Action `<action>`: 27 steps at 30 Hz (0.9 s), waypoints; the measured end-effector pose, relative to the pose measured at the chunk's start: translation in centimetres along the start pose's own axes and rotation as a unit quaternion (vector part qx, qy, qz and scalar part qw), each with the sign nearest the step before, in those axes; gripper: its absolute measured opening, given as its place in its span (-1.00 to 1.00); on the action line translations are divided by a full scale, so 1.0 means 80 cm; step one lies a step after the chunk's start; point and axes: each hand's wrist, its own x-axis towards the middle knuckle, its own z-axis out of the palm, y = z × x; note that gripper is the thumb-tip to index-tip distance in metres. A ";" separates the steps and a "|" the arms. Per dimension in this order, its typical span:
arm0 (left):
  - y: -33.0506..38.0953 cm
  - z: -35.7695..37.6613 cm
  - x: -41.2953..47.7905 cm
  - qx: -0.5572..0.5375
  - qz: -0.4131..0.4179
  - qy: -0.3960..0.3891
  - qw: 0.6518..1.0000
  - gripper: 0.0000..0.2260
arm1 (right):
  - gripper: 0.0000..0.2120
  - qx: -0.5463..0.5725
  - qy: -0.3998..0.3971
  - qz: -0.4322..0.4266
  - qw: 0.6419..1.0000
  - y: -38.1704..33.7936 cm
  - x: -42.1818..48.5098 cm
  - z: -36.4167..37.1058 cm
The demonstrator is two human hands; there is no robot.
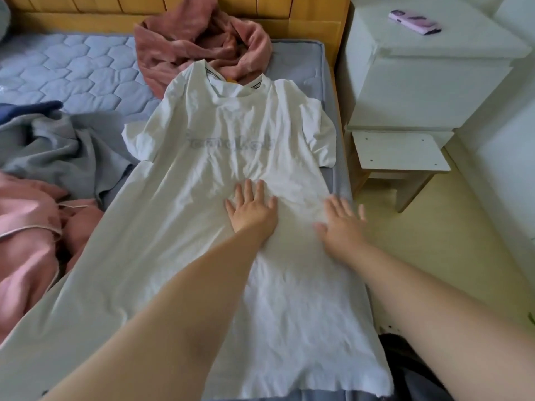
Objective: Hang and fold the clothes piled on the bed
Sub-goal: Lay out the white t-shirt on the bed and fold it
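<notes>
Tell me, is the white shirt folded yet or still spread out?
Spread out. The white shirt lies flat on the bed, both sleeves out, no folds made.

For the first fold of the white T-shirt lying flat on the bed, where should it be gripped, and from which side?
Probably pinch the white T-shirt at its right sleeve and the hem below it, coming from the bed's right edge. It lies spread flat, collar away, and the right hand is already at that side; the left hand presses the middle.

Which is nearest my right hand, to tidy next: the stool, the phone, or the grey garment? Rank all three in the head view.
From the right hand on the white T-shirt:
1. Stool, just right of the bed, on the floor.
2. Grey garment, across the shirt on the left.
3. Phone, on the white cabinet, far upper right.
</notes>
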 end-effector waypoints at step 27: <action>0.008 0.025 0.016 0.094 0.096 0.080 0.988 -0.39 | -0.53 0.172 0.353 0.006 0.920 0.014 0.166 -0.087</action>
